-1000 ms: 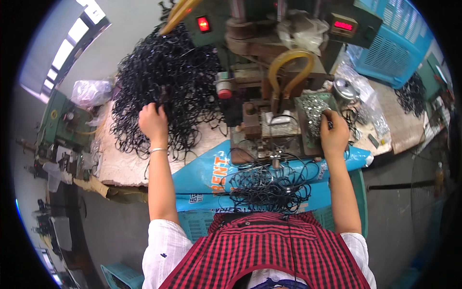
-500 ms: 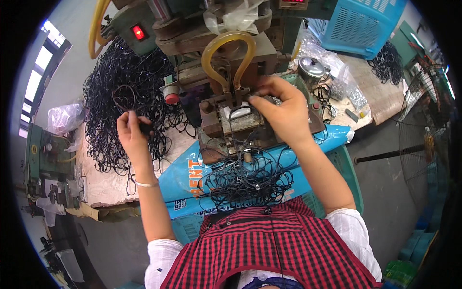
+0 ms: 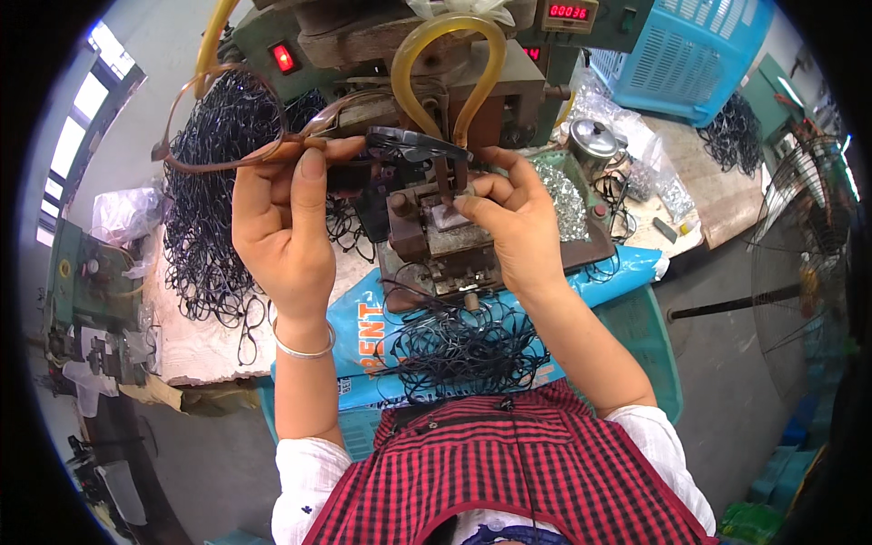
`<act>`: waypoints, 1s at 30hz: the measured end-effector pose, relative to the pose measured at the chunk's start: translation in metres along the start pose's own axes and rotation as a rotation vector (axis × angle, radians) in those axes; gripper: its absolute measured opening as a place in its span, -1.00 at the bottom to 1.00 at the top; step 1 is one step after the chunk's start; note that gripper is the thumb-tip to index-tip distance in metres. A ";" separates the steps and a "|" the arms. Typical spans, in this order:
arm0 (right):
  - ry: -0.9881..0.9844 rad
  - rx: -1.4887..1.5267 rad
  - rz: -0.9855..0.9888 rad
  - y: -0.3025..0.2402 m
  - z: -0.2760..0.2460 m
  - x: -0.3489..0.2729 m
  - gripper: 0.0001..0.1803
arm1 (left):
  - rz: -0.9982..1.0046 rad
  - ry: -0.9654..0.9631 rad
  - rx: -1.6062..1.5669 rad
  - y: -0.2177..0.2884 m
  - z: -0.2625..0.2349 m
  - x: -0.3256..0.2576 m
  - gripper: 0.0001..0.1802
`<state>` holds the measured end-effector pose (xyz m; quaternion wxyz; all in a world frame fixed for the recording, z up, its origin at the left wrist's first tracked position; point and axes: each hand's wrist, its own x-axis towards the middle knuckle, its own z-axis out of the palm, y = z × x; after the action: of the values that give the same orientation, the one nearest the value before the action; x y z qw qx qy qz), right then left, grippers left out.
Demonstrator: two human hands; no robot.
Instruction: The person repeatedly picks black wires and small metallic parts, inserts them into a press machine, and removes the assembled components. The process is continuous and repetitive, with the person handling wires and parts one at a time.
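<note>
My left hand (image 3: 289,218) is raised in front of the machine, thumb and fingers pinched on a looped cord (image 3: 186,169) that looks brown and shiny. Its big loop hangs out to the left, and a flat dark part (image 3: 416,143) stretches right toward my other hand. At the press die (image 3: 447,216), my right hand (image 3: 513,213) has thumb and forefinger closed together beside the upright metal jaws; what they hold, if anything, is hidden. A bent yellow tube (image 3: 450,25) arches over the jaws. Below the die, a tangle of black cord loops (image 3: 463,350) lies on a blue sack (image 3: 363,363).
A large heap of black cords (image 3: 218,191) covers the bench at left. Small silvery pieces (image 3: 559,195) fill a tray right of the die, near a lidded metal pot (image 3: 592,141). A blue crate (image 3: 681,54) stands behind; a fan (image 3: 799,263) is at far right.
My left hand has come from the black heap up and right toward the press, carrying the looped cord. My right hand has shifted slightly down and left at the die. The dark loop over the die is gone.
</note>
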<state>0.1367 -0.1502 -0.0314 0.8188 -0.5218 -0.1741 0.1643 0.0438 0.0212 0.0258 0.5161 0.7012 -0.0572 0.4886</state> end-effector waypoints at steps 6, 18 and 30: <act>-0.054 -0.108 -0.034 0.002 -0.005 0.001 -0.51 | -0.078 0.036 0.012 0.004 0.002 -0.001 -0.86; 0.117 -0.845 -0.386 -0.008 -0.068 -0.008 -0.87 | -0.631 0.219 -0.553 -0.062 -0.142 -0.050 -0.85; 0.032 -0.472 -0.375 0.015 -0.010 -0.002 -0.43 | 0.019 -0.043 0.321 0.020 -0.013 -0.005 -0.78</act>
<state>0.1378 -0.1531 -0.0493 0.6936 -0.6589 -0.2880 -0.0429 0.0214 0.0196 0.0352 0.3914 0.7845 0.0040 0.4810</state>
